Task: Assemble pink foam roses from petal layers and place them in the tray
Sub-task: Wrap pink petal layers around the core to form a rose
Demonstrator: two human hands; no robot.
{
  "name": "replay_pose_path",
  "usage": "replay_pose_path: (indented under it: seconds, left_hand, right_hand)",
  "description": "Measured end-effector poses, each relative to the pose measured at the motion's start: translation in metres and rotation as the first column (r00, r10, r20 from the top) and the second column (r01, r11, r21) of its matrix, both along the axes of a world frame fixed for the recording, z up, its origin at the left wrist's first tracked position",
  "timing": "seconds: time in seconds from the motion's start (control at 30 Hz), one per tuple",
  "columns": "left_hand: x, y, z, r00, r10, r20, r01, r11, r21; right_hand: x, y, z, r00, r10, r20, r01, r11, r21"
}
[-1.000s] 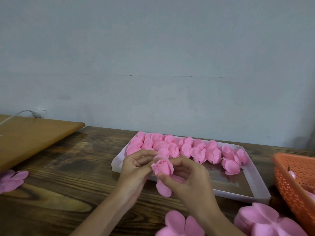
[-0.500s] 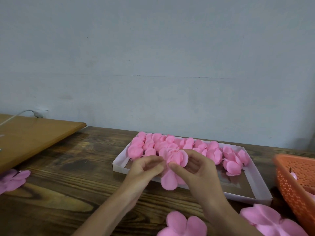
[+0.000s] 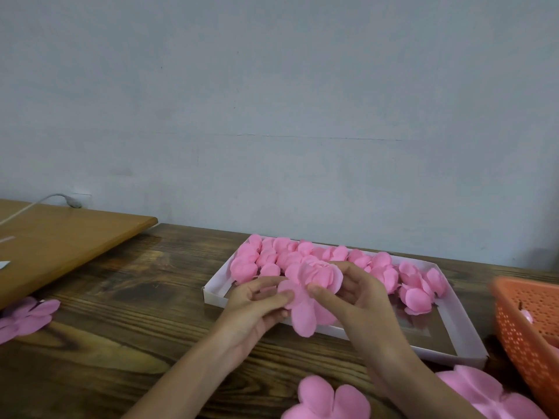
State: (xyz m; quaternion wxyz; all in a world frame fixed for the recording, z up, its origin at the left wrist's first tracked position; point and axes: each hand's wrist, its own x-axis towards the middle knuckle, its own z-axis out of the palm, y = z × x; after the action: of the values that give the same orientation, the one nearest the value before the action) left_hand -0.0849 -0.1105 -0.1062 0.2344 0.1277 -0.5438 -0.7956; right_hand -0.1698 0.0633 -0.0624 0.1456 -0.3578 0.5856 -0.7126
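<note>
You have the foam rose held between both hands, just above the near-left corner of the white tray, which lies at your 1 o'clock. Your left hand pinches a petal at the flower's left side with thumb and fingertips. Your right hand curls round its right side, thumb pressing the front.

A second ago this was a tight little bud with one petal dangling. Now more petals stand up round it and the head is plainly wider, so I judge that an outer layer is going on. One loose petal still hangs at 6 o'clock beneath it, so the rose is not finished and not yet in the tray.

Finished roses fill the tray's far row from 10 to 2 o'clock. Spare petal layers wait at 5 o'clock, and an orange basket stands at 3 o'clock.
</note>
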Motion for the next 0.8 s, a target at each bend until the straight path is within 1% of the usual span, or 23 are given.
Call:
replay_pose_path:
  seconds: [0.07, 0.23, 0.37, 0.47, 0.57, 0.67, 0.8]
  left_hand:
    - [-0.001, 0.001, 0.0, 0.999, 0.043, -0.028, -0.043, 0.999, 0.002]
    - [0.001, 0.008, 0.001, 0.989, 0.127, -0.078, -0.131, 0.99, -0.049]
    - [0.004, 0.013, 0.006, 0.977, 0.176, -0.118, -0.189, 0.976, -0.105]
    - [0.005, 0.018, 0.01, 0.972, 0.185, -0.142, -0.206, 0.967, -0.151]
    - [0.005, 0.021, 0.011, 0.968, 0.196, -0.155, -0.222, 0.959, -0.178]
    - [0.007, 0.02, 0.013, 0.973, 0.169, -0.154, -0.189, 0.974, -0.127]
    - [0.007, 0.018, 0.018, 0.974, 0.183, -0.134, -0.181, 0.983, 0.024]
  right_hand:
    - [0.0, 0.0, 0.0, 0.999, 0.027, -0.023, -0.026, 0.999, 0.042]
    - [0.002, -0.001, -0.003, 0.996, 0.056, -0.07, -0.047, 0.992, 0.12]
    - [0.001, -0.001, -0.003, 0.997, 0.052, -0.053, -0.046, 0.992, 0.115]
    - [0.0, 0.0, -0.002, 0.995, 0.048, -0.09, -0.035, 0.99, 0.135]
    - [0.001, 0.0, -0.001, 0.99, 0.083, -0.117, -0.065, 0.986, 0.152]
    - [0.003, 0.001, 0.001, 0.986, 0.096, -0.137, -0.076, 0.987, 0.142]
    - [0.008, -0.001, 0.002, 0.982, 0.107, -0.154, -0.087, 0.988, 0.131]
